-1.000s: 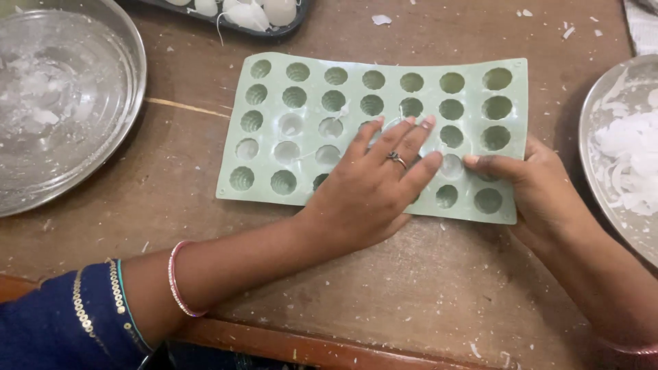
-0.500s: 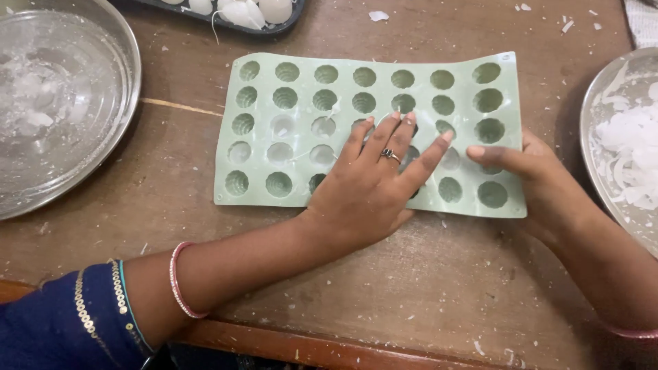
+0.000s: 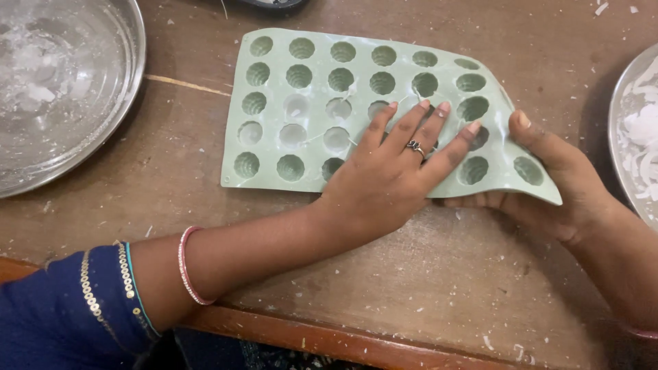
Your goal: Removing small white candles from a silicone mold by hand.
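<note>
Silicone mould (image 3: 308,103), pale green, pinned flat beneath the spread left hand (image 3: 384,181); right hand (image 3: 555,192) grips and lifts its near corner, thumb on top, flexing the sheet.

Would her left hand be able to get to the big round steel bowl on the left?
Probably yes: the left hand lies flat on the green mould, holding nothing, and bare table separates it from the steel bowl.

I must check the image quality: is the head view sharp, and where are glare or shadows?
Head view: the green mould and left hand are sharp, no motion blur; soft, even light; a faint sheen on the steel bowl at left, no hard glare; a dark shadow lies under the mould's lifted corner by the right hand; the plate at right is cut off.
</note>
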